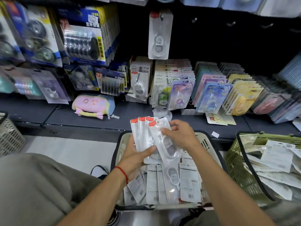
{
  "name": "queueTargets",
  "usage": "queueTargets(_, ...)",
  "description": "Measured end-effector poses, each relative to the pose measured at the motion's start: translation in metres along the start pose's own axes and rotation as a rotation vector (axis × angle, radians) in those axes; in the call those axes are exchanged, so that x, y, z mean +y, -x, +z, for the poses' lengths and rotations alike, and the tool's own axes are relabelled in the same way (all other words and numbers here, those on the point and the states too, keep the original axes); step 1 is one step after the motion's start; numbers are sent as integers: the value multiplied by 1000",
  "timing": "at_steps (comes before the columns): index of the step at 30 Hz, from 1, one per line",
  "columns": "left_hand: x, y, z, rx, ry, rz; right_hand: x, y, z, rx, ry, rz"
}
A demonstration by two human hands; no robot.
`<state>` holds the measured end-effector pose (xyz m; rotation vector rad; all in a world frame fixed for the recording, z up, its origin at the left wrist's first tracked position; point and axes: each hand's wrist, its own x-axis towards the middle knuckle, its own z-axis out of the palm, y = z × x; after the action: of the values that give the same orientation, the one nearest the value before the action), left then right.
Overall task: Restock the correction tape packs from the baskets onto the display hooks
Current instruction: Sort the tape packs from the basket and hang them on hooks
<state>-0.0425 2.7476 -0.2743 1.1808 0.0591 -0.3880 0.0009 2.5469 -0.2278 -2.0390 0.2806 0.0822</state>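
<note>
The left hand (135, 158) holds a fanned bunch of correction tape packs (145, 136) over the beige basket (206, 142), its grip closed around their lower ends with the thumb pressed across the front. The right hand (178, 133) pinches the frontmost pack (164, 141) of the bunch at its right edge, thumb on the face and fingers curled behind. The packs' red header tabs point up and away from the person (four tabs can be counted). More packs (171, 181) lie loose in the beige basket below the hands, most with their printed backs and barcodes up. A green basket (236, 167) to the right holds another heap of white packs. One matching pack (160, 35) hangs on a display hook high on the dark back panel, and bare hooks (231, 23) stick out to its right. Lower down, rows of coloured tape packs (210, 93) stand on the shelf (130, 116), and a pink pencil case (92, 105) lies to their left.
</note>
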Motion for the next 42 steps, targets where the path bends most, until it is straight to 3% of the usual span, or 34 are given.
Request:
queueTargets(7,88,-31,29,10,55,127,-76,-21,-24,118,-70,-135)
queueTargets(12,169,-60,31,-116,30,224,-127,-23,-51,-77,-213,-254)
queueTargets(16,211,-75,29,-183,-39,290,-145,-35,-54,-56,-264,-352)
queueTargets(24,224,-92,22,233,-102,495,-180,-77,-57,231,-348,-455)
queueTargets(33,238,-87,12,318,-94,629,-191,-95,-59,252,-374,-445)
queueTargets(35,239,-85,14,330,-97,644,-191,-97,-59,284,-299,-438)
queueTargets(39,239,-83,16,299,-53,619,-185,-99,-55,378,141,-370)
queueTargets(41,238,-82,18,245,1,559,-183,-98,-54,373,125,-429)
queueTargets(42,237,-81,20,211,22,531,-182,-97,-53,277,89,-445)
